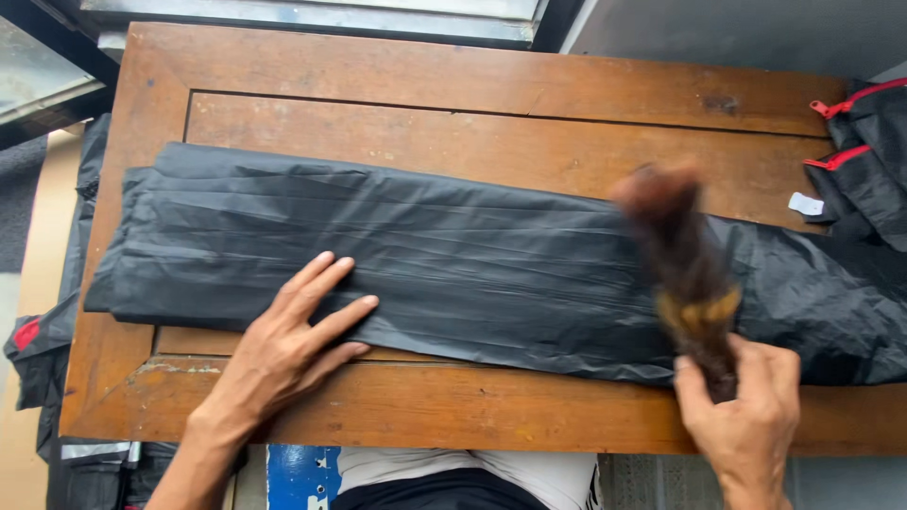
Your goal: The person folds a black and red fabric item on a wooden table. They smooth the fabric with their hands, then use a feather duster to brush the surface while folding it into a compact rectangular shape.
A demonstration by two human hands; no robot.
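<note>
Head view looks straight down on a worn wooden bench with a long piece of thin black fabric folded into a flat band that runs across it from the left edge to the right. The left hand lies open and flat, fingers spread, its fingertips pressing on the near edge of the fabric toward the left half. The right hand is closed around the lower end of a brown brush, which stands up over the right part of the band and is blurred, so its head cannot be made out sharply. Judging from this, the work in hand is brushing the folded band flat while the other hand pins it. To do that well, the flat palm should keep steady downward weight so the slippery layers do not slide, and strokes should run along the pleats, away from the pinning hand, rather than across them, which would likely lift the folds. At the far right, more black fabric with red zips lies bunched, near the band's end; keeping the brush clear of it seems wise. More dark cloth hangs off the left side of the bench.
</note>
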